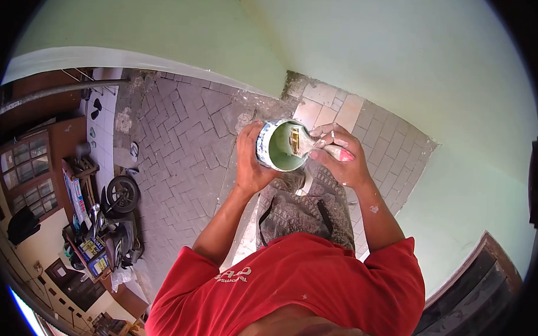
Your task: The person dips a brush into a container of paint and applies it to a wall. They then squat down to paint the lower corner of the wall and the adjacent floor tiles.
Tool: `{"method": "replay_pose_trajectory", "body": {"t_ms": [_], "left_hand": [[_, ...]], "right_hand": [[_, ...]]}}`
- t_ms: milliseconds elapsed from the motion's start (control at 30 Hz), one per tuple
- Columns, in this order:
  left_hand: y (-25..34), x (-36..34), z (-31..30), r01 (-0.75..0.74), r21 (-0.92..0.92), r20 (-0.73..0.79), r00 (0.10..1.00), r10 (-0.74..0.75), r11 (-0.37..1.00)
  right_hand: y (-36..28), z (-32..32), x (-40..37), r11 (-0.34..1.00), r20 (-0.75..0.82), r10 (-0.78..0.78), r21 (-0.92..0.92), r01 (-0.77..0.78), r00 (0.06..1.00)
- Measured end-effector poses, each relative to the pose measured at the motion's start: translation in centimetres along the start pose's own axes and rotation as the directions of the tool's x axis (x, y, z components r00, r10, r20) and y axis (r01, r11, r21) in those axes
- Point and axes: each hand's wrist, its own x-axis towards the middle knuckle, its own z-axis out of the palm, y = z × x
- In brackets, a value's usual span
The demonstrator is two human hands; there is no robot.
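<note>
My left hand (253, 158) is wrapped round the side of a small paint can (264, 145), white and blue outside, with pale green paint coating its inner wall. The can's mouth is turned up toward the camera. In my right hand (343, 156) is a paintbrush (304, 143), gripped by its paint-smeared handle with a red end. The brush head lies over the can's right rim, its bristles inside the mouth. How deep the paint is cannot be made out. Paint specks mark my right hand and forearm.
Pale green walls (403, 60) rise ahead and to the right, meeting at a corner. Grey paving (187, 135) covers the ground. A motorcycle (124, 240), a wooden rack and a brown-framed window (26, 165) are at the left. A dark-framed opening (472, 299) is at lower right.
</note>
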Motion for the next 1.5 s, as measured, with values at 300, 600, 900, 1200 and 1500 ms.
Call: {"method": "replay_pose_trajectory", "body": {"t_ms": [300, 600, 900, 1200, 1500], "left_hand": [[-9.7, 3.0, 10.5, 0.006, 0.007, -0.060, 0.998, -0.006, 1.000], [-20.2, 0.6, 20.1, 0.047, -0.118, -0.154, 0.986, -0.065, 0.992], [-27.9, -2.3, 25.3, 0.021, -0.212, -0.253, 0.964, -0.075, 0.977], [-28.3, -6.4, 21.5, 0.148, -0.135, -0.361, 0.913, -0.187, 0.980], [-29.1, -11.4, 19.8, 0.245, -0.188, -0.392, 0.869, -0.302, 0.951]], "right_hand": [[16.7, -2.3, 4.5, 0.898, -0.109, 0.153, 0.431, -0.092, 0.982], [30.8, -0.9, 6.6, 0.513, -0.110, 0.277, 0.857, -0.050, 0.955], [43.0, 2.9, 8.7, 0.470, 0.070, 0.025, 0.880, -0.073, 0.997], [37.4, 8.4, 19.3, 0.267, -0.076, 0.254, 0.964, 0.005, 0.964], [50.6, 13.9, 23.1, 0.449, -0.296, 0.396, 0.888, 0.099, 0.869]]}}
